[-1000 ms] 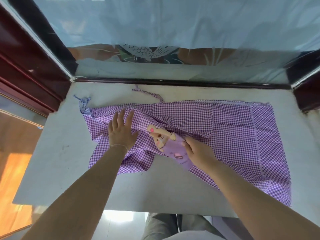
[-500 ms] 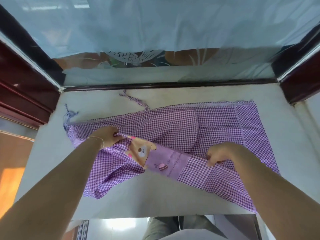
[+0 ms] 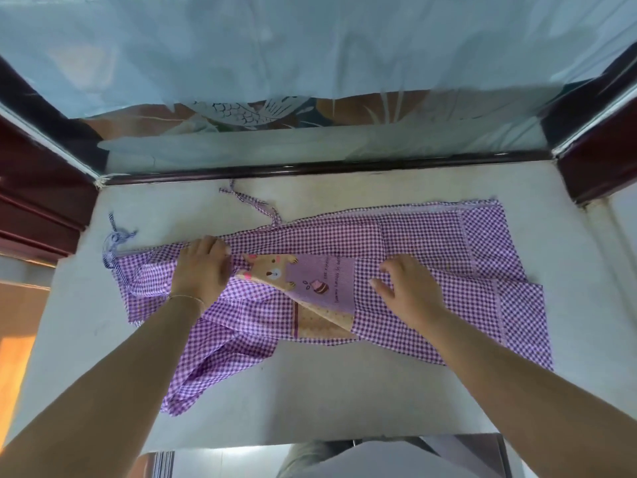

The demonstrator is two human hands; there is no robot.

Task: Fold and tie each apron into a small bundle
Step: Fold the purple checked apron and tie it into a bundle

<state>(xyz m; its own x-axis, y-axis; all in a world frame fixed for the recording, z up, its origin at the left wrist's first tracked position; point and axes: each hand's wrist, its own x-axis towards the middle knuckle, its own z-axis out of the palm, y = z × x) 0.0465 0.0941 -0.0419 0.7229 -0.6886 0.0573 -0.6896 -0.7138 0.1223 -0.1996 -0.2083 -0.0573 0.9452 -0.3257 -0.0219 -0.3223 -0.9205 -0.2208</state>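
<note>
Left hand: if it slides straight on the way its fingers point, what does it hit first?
The left hand lies flat on the apron, fingers pointing away and slightly right. Straight on it would likely cross the apron's far edge, then meet the strap on the table.

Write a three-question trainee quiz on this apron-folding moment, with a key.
1. True or false: the left hand rests on the purple checked apron.
2. Which lies between the hands: A) the bear patch B) a knotted bundle?
3. Fill in: the loose tie strap lies on the ___ table.

Key: 1 true; 2 A; 3 white.
</note>
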